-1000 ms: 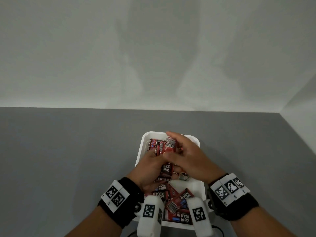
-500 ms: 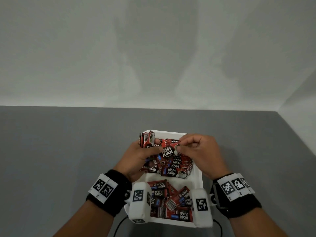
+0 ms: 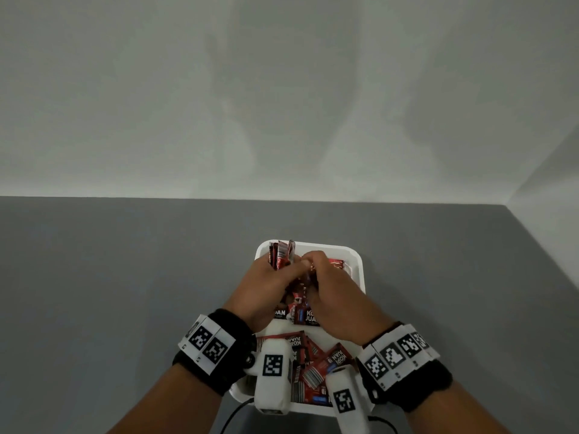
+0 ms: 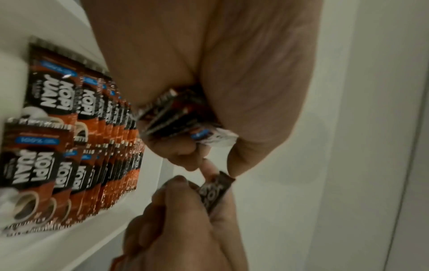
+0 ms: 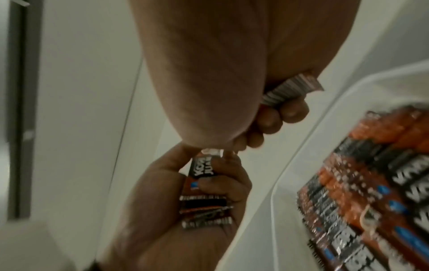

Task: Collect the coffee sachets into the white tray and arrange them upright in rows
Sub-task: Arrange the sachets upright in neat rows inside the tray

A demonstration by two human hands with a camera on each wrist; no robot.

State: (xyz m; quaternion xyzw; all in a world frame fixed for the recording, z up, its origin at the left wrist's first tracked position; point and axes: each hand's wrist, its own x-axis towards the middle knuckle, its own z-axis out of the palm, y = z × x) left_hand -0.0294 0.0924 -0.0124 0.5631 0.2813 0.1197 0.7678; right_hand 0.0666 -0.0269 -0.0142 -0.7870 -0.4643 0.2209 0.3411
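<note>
Lying loose at the near end of the white tray (image 3: 359,278) on the grey worktop (image 3: 125,277), coffee sachets (image 3: 316,364) sit below two standing rows (image 4: 76,139). Both hands have moved farther up the tray since half a second ago: the left hand (image 3: 266,286) clutches a bundle (image 3: 279,254), the right hand (image 3: 332,292) pinches one sachet (image 4: 214,190).

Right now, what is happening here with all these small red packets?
A person is sorting coffee sachets into a white tray on a grey table. The left hand grips a small stack of sachets, and the right hand pinches a single sachet beside it, above the tray's far end. Two upright rows already stand in the tray. Loose sachets lie flat in the near part, not yet arranged.
</note>
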